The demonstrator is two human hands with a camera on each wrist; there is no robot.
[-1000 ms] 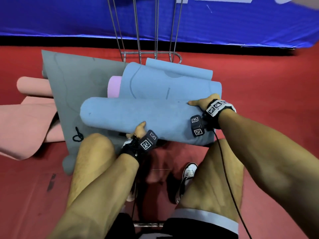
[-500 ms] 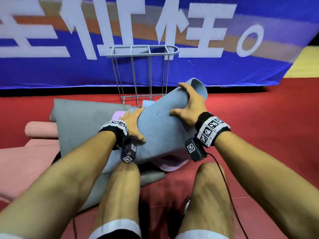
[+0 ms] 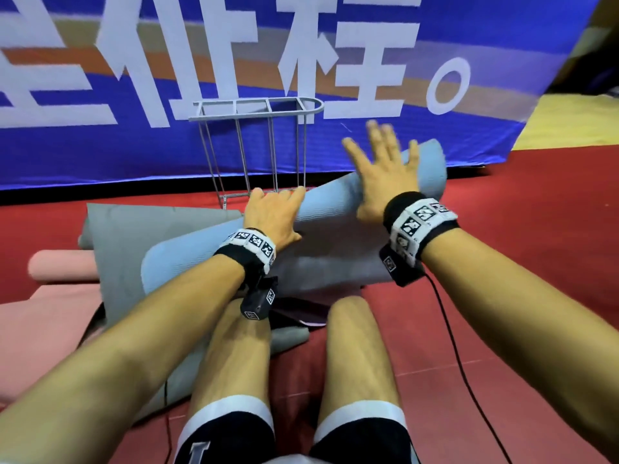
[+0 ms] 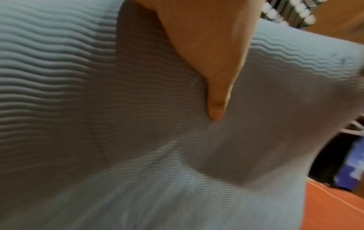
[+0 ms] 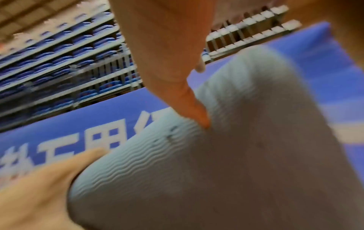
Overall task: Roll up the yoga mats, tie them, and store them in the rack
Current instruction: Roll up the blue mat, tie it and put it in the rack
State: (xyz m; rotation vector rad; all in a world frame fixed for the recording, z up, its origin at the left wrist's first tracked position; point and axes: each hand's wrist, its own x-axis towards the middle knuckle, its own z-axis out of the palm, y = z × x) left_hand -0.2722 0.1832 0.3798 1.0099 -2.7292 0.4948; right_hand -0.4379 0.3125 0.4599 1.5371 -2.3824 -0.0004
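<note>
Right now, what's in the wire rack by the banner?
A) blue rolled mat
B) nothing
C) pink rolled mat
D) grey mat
B: the wire rack stands empty, its bars showing only the banner behind, while the blue rolled mat lies under the left hand and right hand in front of it.

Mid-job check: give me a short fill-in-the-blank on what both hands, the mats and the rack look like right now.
1. Both hands rest on the rolled mat coloured ____.
2. The right hand has its fingers ____, not curled.
3. The wire rack holds ____ mats.
4. The left hand lies on the mat, and under that mat lies a flat mat coloured ____.

Missing words: blue; spread; no; grey
</note>
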